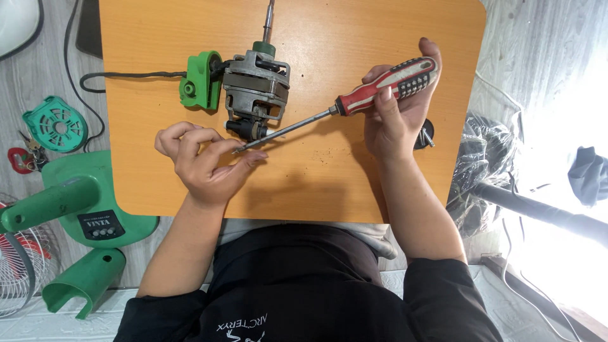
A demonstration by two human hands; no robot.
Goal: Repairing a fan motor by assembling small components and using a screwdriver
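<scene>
The right hand (pixel 396 117) is closed around the red and black handle of a screwdriver (pixel 342 107); the left hand (pixel 206 161) is half curled, thumb and forefinger pinched at the screwdriver's tip, apparently on a small screw, though that is too small to tell. The tip hangs just over the orange worktop (pixel 329 183), in front of the fan motor (pixel 256 85), which lies near the worktop's far edge with a green plastic bracket (pixel 201 81) at its left side. In my judgement the risk is the tip slipping off and jabbing the left fingers, or the tiny part dropping and rolling away, if the pinch loosens. The screwdriver's long axis runs diagonally, handle up and right, tip pointing down and left toward the left hand; the motor's shaft (pixel 269 19) points away from the person
</scene>
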